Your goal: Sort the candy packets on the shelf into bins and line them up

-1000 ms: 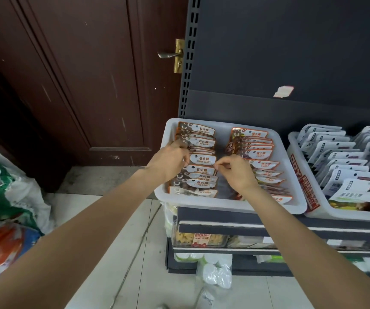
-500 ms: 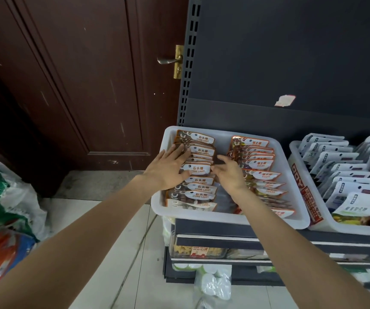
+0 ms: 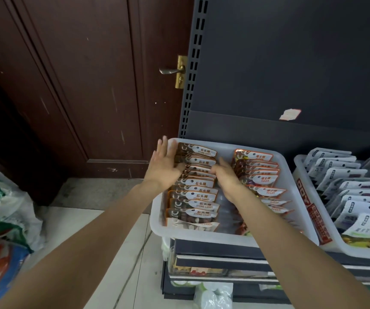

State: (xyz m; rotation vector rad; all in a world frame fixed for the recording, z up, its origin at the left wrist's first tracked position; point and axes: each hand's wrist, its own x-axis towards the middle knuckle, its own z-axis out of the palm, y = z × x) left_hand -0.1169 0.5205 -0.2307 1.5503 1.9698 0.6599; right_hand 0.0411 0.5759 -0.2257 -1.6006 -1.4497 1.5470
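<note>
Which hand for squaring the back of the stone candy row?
Left. The left hand lies open against that stone candy row near the bin's back-left corner; the right hand sits between rows.

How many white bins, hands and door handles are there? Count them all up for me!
White bins: 2, the left bin and the right bin
Hands: 2, the left hand and the right hand
Door handles: 1, the door handle
Total: 5

Dark shelf [image 3: 224, 249] at lower right of frame. Two white bins directly on top: left bin [image 3: 157, 219] mid-frame, right bin [image 3: 300, 172] touching beside, cut off by right edge.
</note>
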